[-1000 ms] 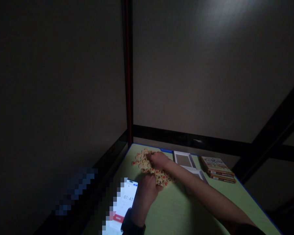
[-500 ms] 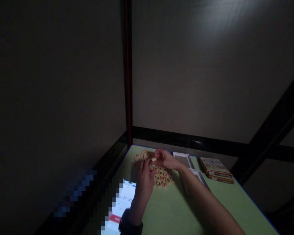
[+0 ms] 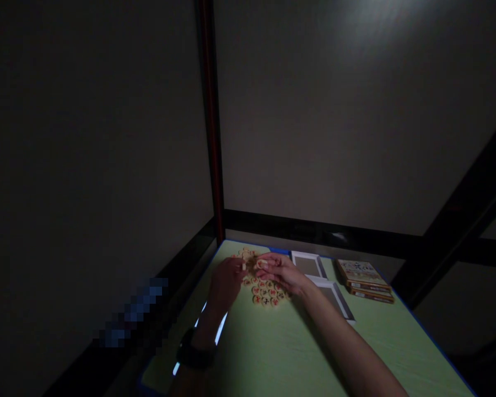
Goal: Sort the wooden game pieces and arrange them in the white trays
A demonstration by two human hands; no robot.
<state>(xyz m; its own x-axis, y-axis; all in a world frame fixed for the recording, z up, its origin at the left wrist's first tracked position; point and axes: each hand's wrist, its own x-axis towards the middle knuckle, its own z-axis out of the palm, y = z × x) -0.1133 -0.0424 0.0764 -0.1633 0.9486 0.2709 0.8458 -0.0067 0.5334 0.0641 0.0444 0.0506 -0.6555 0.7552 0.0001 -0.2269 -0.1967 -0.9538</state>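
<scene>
My right hand (image 3: 279, 270) pinches a round wooden Chinese chess piece (image 3: 262, 264) with a red mark, held above the table. Close on its left, my left hand (image 3: 227, 278) has its fingers closed, and the pale edge of another chess piece (image 3: 243, 267) shows at the fingertips. Below and in front of both hands, several chess pieces (image 3: 266, 293) with red and black characters lie flat in rows. Behind the hands is a further group of pieces (image 3: 245, 252), partly hidden by the fingers.
Two shallow white-rimmed trays (image 3: 347, 314) lie right of the pieces. Farther right are stacked, printed boxes (image 3: 364, 275). A lit phone (image 3: 221, 329) is mostly covered by my left forearm. The green table (image 3: 281, 342) has a blue edge and meets walls at the back.
My left hand has moved left, away from my right hand, and its forearm now covers most of the phone. The piece in my right hand now shows its red-marked face.
</scene>
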